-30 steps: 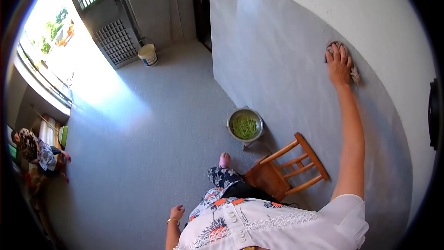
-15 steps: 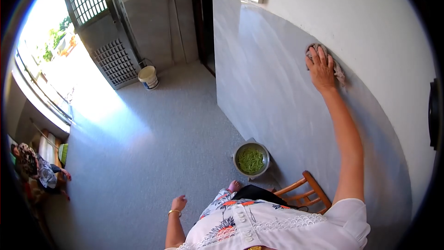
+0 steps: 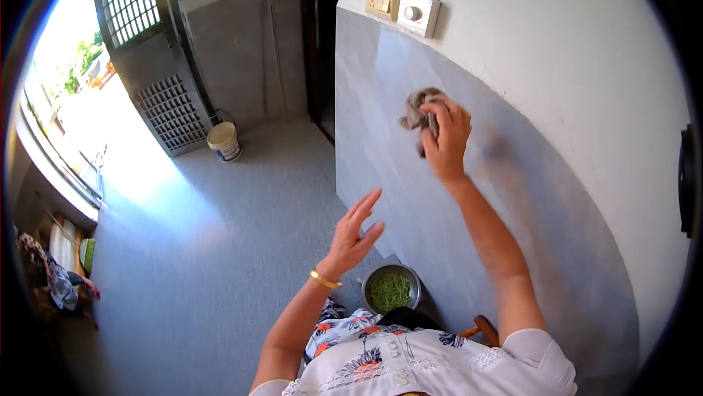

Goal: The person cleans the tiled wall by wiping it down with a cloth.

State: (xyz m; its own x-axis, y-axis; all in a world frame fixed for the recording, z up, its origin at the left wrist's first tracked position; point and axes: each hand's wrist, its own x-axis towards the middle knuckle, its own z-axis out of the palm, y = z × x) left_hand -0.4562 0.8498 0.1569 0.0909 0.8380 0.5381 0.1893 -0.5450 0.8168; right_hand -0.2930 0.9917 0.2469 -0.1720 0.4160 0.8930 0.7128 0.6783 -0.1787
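A crumpled brownish-grey cloth (image 3: 420,112) is in my right hand (image 3: 450,136), whose fingers are closed round it. That hand is in front of the grey-painted lower part of the wall (image 3: 381,88), below the switches; a dark shadow shows on the wall to its right. Lower and further left, my left hand (image 3: 354,236) is raised with its fingers stretched out and thumb apart. Nothing is in it, and a gold bangle (image 3: 326,279) circles its wrist.
A metal bowl of green beans (image 3: 391,290) stands near my feet, close to a wooden chair (image 3: 483,329). Switches (image 3: 419,12) are on the wall. A bucket (image 3: 223,141) stands by the open door (image 3: 150,59). At far left a person (image 3: 62,279) sits.
My right hand has come away from the wall's upper right, moving left and down with the cloth. My left hand has risen from beside my body and opened.
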